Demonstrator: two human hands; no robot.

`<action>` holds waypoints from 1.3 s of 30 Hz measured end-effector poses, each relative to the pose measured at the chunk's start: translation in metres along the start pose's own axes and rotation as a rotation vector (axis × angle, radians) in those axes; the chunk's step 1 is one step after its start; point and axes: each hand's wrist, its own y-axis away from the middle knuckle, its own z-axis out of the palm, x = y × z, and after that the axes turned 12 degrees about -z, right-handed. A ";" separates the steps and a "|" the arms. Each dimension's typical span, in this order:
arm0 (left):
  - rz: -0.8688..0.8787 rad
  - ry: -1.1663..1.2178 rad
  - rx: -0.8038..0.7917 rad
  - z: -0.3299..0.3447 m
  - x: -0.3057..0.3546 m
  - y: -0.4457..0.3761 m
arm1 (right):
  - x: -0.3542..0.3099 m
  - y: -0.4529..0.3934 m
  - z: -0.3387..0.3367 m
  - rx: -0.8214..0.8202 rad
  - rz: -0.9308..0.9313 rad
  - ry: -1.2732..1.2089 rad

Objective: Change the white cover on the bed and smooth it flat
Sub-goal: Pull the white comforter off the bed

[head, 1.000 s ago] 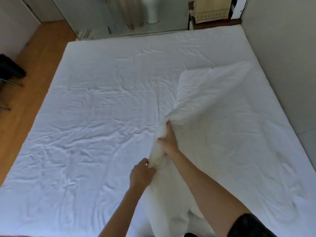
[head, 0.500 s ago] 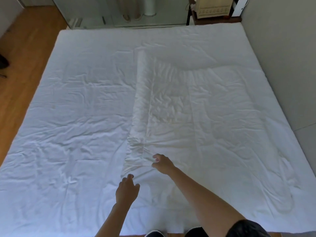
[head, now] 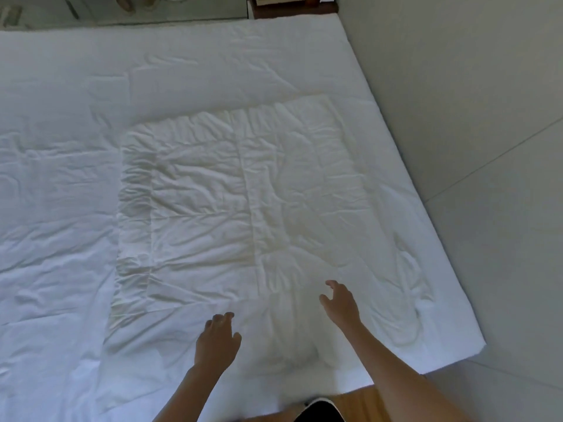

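Both hands, left hand and right hand, hover loosely curled, holding nothing; white cover looks soft, limp — best pinched at its near edge.

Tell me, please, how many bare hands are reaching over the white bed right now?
2. The left hand hovers over the near part of the cover, fingers loosely curled and empty. The right hand is farther right, over its rumpled near end, open and empty.

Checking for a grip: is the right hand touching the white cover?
Cannot tell. In the head view the right hand, fingers loosely spread, overlaps the white cover, with neither contact nor gap plain.
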 end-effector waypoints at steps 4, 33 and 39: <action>0.099 -0.051 -0.015 0.040 0.076 -0.006 | 0.083 -0.025 -0.032 0.119 0.027 0.036; -0.040 0.421 -0.119 0.031 0.349 -0.032 | 0.113 -0.036 -0.044 0.405 -0.426 0.028; -0.222 0.479 -0.095 -0.001 0.321 -0.048 | 0.085 0.005 -0.045 0.241 -0.507 0.052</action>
